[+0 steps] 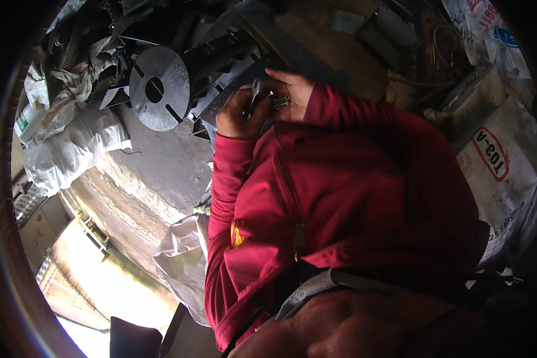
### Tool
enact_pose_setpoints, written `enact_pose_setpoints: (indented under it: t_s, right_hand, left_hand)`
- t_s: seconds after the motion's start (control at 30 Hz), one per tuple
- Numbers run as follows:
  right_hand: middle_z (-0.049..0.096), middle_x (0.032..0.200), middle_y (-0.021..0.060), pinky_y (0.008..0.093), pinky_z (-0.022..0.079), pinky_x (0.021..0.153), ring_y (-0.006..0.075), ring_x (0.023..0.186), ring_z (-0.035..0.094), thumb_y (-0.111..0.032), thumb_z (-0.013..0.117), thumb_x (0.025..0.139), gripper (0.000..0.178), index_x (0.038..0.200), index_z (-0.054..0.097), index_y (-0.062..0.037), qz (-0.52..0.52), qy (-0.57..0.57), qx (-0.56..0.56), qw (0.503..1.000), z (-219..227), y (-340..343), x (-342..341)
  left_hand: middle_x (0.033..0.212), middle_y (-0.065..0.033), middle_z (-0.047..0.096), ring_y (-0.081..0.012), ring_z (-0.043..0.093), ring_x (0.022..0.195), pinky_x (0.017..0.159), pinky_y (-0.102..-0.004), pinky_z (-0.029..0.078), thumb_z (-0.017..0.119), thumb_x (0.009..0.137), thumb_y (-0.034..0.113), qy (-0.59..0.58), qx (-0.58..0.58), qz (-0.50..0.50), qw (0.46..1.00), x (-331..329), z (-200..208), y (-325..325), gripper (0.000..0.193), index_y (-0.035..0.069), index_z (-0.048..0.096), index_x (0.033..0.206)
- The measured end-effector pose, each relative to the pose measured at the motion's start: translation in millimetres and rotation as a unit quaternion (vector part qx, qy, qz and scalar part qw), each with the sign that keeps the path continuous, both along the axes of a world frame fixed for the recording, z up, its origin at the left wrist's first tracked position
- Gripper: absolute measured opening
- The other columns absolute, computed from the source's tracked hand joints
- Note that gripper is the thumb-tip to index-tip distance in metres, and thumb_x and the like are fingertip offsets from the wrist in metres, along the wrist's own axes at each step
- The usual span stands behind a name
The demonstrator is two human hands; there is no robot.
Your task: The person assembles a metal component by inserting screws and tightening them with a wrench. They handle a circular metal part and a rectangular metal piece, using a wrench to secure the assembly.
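While the left hand [235, 119] curls its fingers around a slim silver piece (probably a small spanner, though its end is too small to be sure), the right hand [297, 97] lies opened out just beside it, palm bared and fingers partly spread. Small metal bolts [281, 102] rest loose against that palm, in the narrow space between the two hands, in front of the person's red jacket [346, 179]. The slotted metal disc [172, 80] stands tilted to the left, apart from both hands, its central hole showing. As for progress, the small hardware is gathered in hand, which seems the part already done; none of it is seen fitted to anything, so any fitting would be left, and how much more remains cannot be told.
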State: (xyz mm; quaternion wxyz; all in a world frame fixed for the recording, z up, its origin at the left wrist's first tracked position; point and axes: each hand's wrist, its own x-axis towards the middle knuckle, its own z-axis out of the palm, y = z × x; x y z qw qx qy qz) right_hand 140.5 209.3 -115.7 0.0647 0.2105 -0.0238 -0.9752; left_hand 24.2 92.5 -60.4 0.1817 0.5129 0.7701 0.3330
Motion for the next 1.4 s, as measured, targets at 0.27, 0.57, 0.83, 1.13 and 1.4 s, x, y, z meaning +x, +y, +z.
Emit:
enact_pose_setpoints:
  t_s: [0.27, 0.57, 0.83, 1.13, 1.4]
  right_hand:
    - [0.060, 0.118, 0.0113, 0.0400, 0.044, 0.095, 0.0250, 0.110, 0.055, -0.045, 0.047, 0.094, 0.052, 0.121, 0.059, -0.0024, 0.018, 0.000, 0.027, 0.999, 7.7, -0.2, 0.3]
    - [0.062, 0.114, 0.0076, 0.0404, 0.044, 0.094, 0.0222, 0.106, 0.056, -0.036, 0.046, 0.095, 0.041, 0.116, 0.064, -0.0064, 0.005, 0.010, 0.039, 0.999, 21.0, 1.6, 3.8]
    - [0.062, 0.109, 0.0066, 0.0358, 0.048, 0.093, 0.0188, 0.097, 0.060, -0.033, 0.049, 0.095, 0.041, 0.122, 0.058, -0.0040, -0.044, -0.079, 0.103, 0.991, 25.0, -1.0, 0.8]
    - [0.062, 0.113, 0.0064, 0.0363, 0.047, 0.093, 0.0185, 0.098, 0.060, -0.039, 0.050, 0.093, 0.048, 0.123, 0.057, -0.0014, -0.051, 0.000, 0.067, 0.996, 6.1, -1.8, -1.3]
    - [0.060, 0.121, 0.0119, 0.0458, 0.039, 0.100, 0.0271, 0.118, 0.051, -0.062, 0.043, 0.089, 0.072, 0.123, 0.057, -0.0006, -0.039, 0.067, -0.016, 0.997, 8.5, -4.7, -1.7]
  left_hand:
    - [0.087, -0.0150, 0.062, -0.0329, 0.064, 0.077, 0.060, -0.0408, 0.052, 0.071, 0.072, 0.018, 0.159, -0.003, -0.074, 0.984, 10.3, -8.3, -1.7, 0.029, 0.013, 0.065, 0.100]
    - [0.086, -0.0163, 0.060, -0.0330, 0.062, 0.073, 0.059, -0.0415, 0.051, 0.070, 0.074, 0.018, 0.184, 0.009, -0.031, 0.982, 12.6, -8.3, 2.7, 0.024, 0.007, 0.063, 0.095]
    - [0.086, -0.0143, 0.066, -0.0293, 0.066, 0.075, 0.063, -0.0372, 0.051, 0.069, 0.082, 0.014, 0.036, 0.013, 0.005, 0.999, -4.4, -11.6, 2.4, 0.020, 0.005, 0.065, 0.099]
    - [0.086, -0.0092, 0.065, -0.0248, 0.065, 0.071, 0.062, -0.0336, 0.051, 0.073, 0.077, 0.011, 0.024, 0.113, -0.022, 0.993, -8.2, -11.8, -0.8, 0.019, 0.008, 0.069, 0.095]
    - [0.088, -0.0113, 0.065, -0.0252, 0.065, 0.074, 0.061, -0.0343, 0.052, 0.076, 0.073, 0.014, 0.115, 0.049, -0.103, 0.987, 11.7, -2.9, 7.7, 0.026, 0.009, 0.071, 0.098]
